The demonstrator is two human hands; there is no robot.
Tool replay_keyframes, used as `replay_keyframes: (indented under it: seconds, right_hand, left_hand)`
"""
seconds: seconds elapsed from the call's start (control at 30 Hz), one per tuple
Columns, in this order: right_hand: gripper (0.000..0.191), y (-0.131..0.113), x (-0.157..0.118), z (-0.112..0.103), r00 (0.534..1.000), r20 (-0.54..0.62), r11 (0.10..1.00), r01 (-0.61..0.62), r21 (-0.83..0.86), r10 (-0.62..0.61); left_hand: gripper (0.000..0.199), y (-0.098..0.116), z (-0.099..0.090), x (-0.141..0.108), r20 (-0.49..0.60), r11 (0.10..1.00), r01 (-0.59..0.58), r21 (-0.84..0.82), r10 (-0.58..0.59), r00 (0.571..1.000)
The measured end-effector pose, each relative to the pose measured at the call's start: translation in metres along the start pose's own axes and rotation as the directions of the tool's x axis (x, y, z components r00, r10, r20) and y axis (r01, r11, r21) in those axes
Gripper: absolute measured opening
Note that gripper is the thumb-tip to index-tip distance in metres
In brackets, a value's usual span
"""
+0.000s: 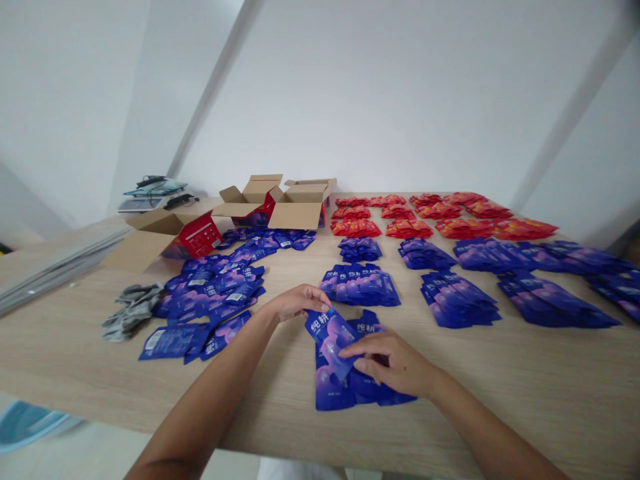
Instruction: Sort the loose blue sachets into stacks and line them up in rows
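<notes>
My left hand (pixel 299 303) pinches the top corner of a blue-purple pouch (pixel 331 339) with pale lettering, which slants over a small spread of like pouches (pixel 334 395) near the table's front edge. On the lower right of that pouch rests the index fingertip of my right hand (pixel 397 363), its thumb held apart from the finger and the other fingers partly curled. Just beyond my hands lies a fanned row of blue pouches (pixel 357 285). A loose heap of the same pouches (pixel 207 287) is to the left.
Red pouches (pixel 355 229) lie in groups along the back, and more blue stacks (pixel 457 298) at right. Open cardboard boxes (pixel 197 237) stand at the back left. Grey gloves (pixel 133 310) lie beside the heap. Long strips (pixel 60 273) run along the left; a blue basin (pixel 33 423) is below.
</notes>
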State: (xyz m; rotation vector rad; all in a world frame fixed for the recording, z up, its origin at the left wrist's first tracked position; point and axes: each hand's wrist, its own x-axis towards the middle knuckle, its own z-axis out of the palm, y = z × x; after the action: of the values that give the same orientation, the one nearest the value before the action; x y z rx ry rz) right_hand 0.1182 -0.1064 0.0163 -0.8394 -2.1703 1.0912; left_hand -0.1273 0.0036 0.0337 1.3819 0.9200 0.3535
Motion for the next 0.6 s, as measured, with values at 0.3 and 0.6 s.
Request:
replay_keyframes:
  seconds: [0.3, 0.6]
  right_hand:
    - [0.036, -0.005, 0.004, 0.005, 0.964, 0.107, 0.89, 0.265, -0.372, -0.242]
    - [0.043, -0.01, 0.002, 0.009, 0.973, 0.231, 0.904, 0.12, -0.411, -0.024]
  left_hand:
    - [0.031, -0.016, -0.003, 0.015, 0.088, 0.926, -0.082, 0.368, 0.054, 0.995]
    - [0.034, -0.017, -0.019, -0.055, -0.299, 0.524, 0.097, 0.846, 0.316, 0.9]
